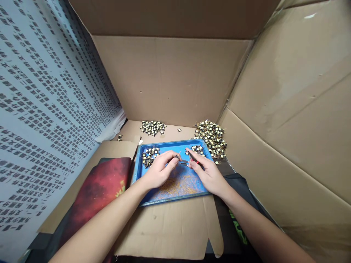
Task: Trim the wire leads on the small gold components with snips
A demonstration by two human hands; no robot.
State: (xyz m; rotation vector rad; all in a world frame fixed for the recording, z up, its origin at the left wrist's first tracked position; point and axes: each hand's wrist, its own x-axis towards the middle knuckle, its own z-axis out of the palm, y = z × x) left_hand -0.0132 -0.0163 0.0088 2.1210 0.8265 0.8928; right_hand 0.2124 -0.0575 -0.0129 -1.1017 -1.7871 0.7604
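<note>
Over the blue tray [142, 171], the left hand [159, 171] pinches a small part [177, 157] between its fingertips while the right hand [207, 173], fingers closed on a red-handled cutter [192, 157], meets it, with 2 heaps of parts [153, 127] behind.

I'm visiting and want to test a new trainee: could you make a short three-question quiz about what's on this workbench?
1. True or false: both hands work over the blue tray.
2. Which hand holds the red-handled tool? A left hand B right hand
3. Fill in: the larger pile of small parts lies beyond the tray's far ____ corner.

Key: 1 true; 2 B; 3 right. A smaller pile lies further left, and fine wire clippings litter the tray.
</note>
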